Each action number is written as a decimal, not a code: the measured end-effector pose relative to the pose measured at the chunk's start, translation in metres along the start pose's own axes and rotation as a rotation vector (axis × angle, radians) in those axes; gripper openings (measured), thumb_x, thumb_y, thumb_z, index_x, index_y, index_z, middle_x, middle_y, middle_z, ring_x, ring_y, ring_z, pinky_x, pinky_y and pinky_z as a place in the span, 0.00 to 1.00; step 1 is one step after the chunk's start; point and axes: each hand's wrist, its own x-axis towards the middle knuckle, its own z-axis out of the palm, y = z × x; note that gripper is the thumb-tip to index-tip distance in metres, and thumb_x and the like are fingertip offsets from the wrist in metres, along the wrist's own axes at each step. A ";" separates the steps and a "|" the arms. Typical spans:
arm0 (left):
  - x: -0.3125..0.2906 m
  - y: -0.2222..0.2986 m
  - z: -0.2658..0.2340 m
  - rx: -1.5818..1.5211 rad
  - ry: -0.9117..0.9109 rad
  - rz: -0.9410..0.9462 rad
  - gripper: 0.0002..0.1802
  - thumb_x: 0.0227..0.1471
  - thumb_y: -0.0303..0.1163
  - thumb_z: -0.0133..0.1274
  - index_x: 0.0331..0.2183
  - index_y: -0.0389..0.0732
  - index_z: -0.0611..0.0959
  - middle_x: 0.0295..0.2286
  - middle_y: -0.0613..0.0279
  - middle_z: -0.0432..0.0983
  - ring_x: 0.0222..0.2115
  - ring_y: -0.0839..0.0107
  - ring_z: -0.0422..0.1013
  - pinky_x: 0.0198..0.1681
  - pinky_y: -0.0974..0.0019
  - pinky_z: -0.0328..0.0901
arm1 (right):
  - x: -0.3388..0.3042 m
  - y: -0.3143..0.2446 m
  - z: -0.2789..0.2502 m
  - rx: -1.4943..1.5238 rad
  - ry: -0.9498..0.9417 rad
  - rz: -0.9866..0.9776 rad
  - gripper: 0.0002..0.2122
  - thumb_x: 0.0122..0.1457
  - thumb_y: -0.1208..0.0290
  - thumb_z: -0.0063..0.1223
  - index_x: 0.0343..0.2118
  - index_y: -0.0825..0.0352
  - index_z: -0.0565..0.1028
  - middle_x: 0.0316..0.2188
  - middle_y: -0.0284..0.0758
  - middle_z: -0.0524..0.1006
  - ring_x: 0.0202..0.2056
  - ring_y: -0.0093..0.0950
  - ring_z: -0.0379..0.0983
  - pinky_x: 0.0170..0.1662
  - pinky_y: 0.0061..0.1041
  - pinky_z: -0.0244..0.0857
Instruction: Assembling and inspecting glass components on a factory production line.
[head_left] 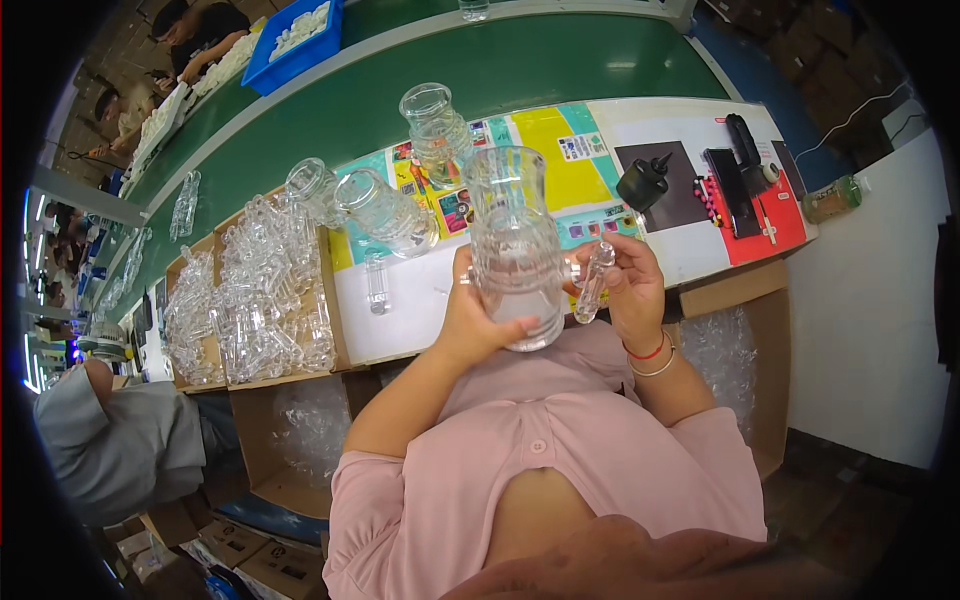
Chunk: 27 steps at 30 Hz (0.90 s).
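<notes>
My left hand [478, 325] is wrapped round a tall, transparent, waisted mug body [515, 250], held upright over the table's front edge. Between the fingers of my right hand [638, 290] is a transparent handle [596, 284], close against the mug's right side. Whether the two touch cannot be made out. Farther back stand more transparent mug bodies: one upright [434, 125], another tilted [385, 212], and a third [312, 190] beside the handle box. A loose handle [377, 287] lies on the white tabletop left of my left hand.
To the left is a cardboard box [328, 290] heaped with transparent handles. A black nozzle bottle [643, 182], a dark phone [733, 190], beads [709, 203] and a greenish jar [832, 200] sit at the right. A blue bin [262, 78] stands at the back; a grey-sleeved person [125, 450] is at left.
</notes>
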 end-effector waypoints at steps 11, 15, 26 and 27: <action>-0.029 0.017 0.006 -0.065 0.011 0.021 0.55 0.29 0.29 0.66 0.54 0.38 0.48 0.49 0.52 0.56 0.51 0.63 0.57 0.52 0.59 0.56 | -0.009 -0.013 0.025 0.057 -0.233 -0.066 0.17 0.54 0.77 0.49 0.47 0.72 0.64 0.37 0.39 0.72 0.43 0.28 0.70 0.46 0.25 0.64; -0.032 0.018 0.003 -0.008 -0.001 0.033 0.55 0.29 0.30 0.66 0.54 0.38 0.49 0.49 0.52 0.56 0.50 0.63 0.58 0.52 0.60 0.56 | -0.012 -0.011 0.028 0.008 -0.198 -0.095 0.17 0.52 0.78 0.53 0.45 0.73 0.66 0.37 0.38 0.72 0.41 0.26 0.70 0.44 0.23 0.64; -0.057 0.028 -0.003 -0.272 -0.022 -0.044 0.54 0.30 0.34 0.67 0.54 0.43 0.50 0.46 0.52 0.59 0.48 0.61 0.61 0.50 0.59 0.59 | 0.001 -0.044 0.041 -0.537 -0.459 -0.343 0.25 0.53 0.52 0.50 0.42 0.72 0.68 0.41 0.42 0.71 0.44 0.33 0.67 0.50 0.33 0.56; -0.058 0.028 -0.009 -0.264 -0.005 -0.033 0.54 0.30 0.34 0.67 0.54 0.43 0.50 0.46 0.52 0.59 0.48 0.61 0.61 0.50 0.59 0.59 | 0.004 -0.047 0.050 -0.523 -0.476 -0.348 0.25 0.53 0.52 0.50 0.42 0.72 0.68 0.41 0.42 0.71 0.44 0.33 0.67 0.50 0.33 0.56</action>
